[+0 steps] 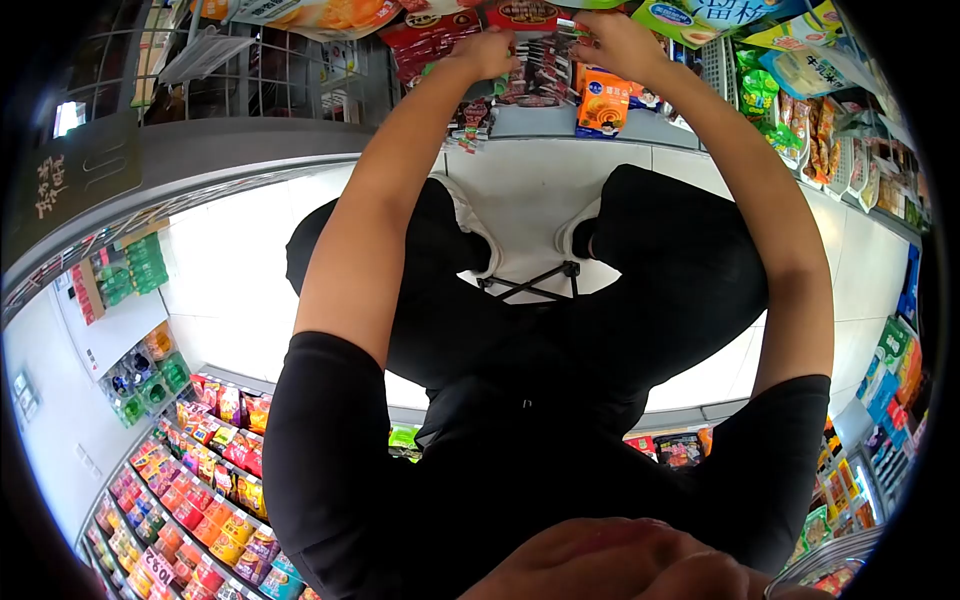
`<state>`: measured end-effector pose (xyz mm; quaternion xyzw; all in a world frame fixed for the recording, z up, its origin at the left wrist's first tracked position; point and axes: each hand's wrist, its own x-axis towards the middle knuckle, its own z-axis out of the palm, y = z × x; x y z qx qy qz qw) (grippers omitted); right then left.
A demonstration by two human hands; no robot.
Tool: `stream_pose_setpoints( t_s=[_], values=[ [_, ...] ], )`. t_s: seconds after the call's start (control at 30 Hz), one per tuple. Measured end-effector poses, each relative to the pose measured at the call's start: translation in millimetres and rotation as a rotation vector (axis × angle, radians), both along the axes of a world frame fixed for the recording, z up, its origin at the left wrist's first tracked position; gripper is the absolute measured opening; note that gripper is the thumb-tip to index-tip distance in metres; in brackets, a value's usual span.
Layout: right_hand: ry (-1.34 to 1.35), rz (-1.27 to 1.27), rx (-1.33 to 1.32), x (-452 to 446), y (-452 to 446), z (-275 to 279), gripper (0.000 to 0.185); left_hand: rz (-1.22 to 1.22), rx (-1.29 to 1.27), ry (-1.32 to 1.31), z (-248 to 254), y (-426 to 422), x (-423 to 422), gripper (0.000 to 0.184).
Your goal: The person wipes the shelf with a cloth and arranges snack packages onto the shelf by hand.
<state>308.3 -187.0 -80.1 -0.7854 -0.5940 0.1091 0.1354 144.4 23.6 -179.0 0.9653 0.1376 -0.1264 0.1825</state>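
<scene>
Both my arms reach forward to the low shelf at the top of the head view. My left hand [487, 52] has its fingers curled over the red snack packets [420, 40]; what they grip, if anything, is hidden. A bit of green wrapping shows under that wrist. Between my hands lies a pile of small dark red packets [540, 68]. At its right edge, my right hand [612, 42] reaches in with its fingers apart, close to the packets. Just below that hand, an orange and blue snack packet [603, 100] stands at the shelf's front.
A wire rack [270, 70] stands at the left. Green snack bags [758, 90] and a plastic basket [720, 70] are at the right. My knees and shoes are close to the shelf front [560, 122]. Shelves of colourful snack bags [200, 490] stand behind me at left.
</scene>
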Motion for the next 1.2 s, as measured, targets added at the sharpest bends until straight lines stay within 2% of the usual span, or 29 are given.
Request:
stream_pose_setpoints(
  t_s=[0.13,0.27,0.37,0.4,0.47,0.6,0.7,0.8,0.9,1.2],
  values=[
    [0.009,-0.024,0.086,-3.5,17.4,-17.0,0.044,-0.014,-0.134,-0.028,-7.0,2.7,-13.2,0.055],
    [-0.001,-0.063,0.012,-19.5,44.5,-19.9,0.047,-0.032,-0.105,-0.044,-10.0,-0.5,-20.0,0.055],
    [-0.132,0.062,0.078,-25.4,62.2,-39.6,0.048,-0.105,-0.054,0.01,-0.7,-5.0,-21.5,0.056],
    [-0.125,0.06,0.001,-29.7,66.8,-34.7,0.047,-0.107,-0.068,0.011,0.5,-5.2,-22.7,0.056],
    [0.03,0.061,0.009,-19.1,75.8,-58.1,0.048,-0.083,-0.09,-0.004,0.0,-3.8,-24.5,0.055],
    [0.327,-0.039,-0.059,-30.4,89.5,-46.8,0.055,-0.008,-0.165,-0.001,5.8,0.4,-29.2,0.055],
    [0.445,0.072,0.224,1.3,114.5,-161.9,0.05,-0.004,-0.125,-0.038,1.8,5.1,-32.9,0.057],
    [-0.036,0.08,-0.071,-32.2,102.0,-54.4,0.044,0.019,-0.112,-0.081,-7.2,8.0,-36.1,0.056],
    [-0.05,0.033,-0.056,-25.0,100.9,-67.3,0.047,0.005,-0.061,-0.09,-6.9,8.1,-34.8,0.054],
    [0.021,0.155,-0.161,-21.0,108.5,-54.7,0.041,-0.025,-0.059,-0.041,17.9,10.0,-41.7,0.051]
  ],
)
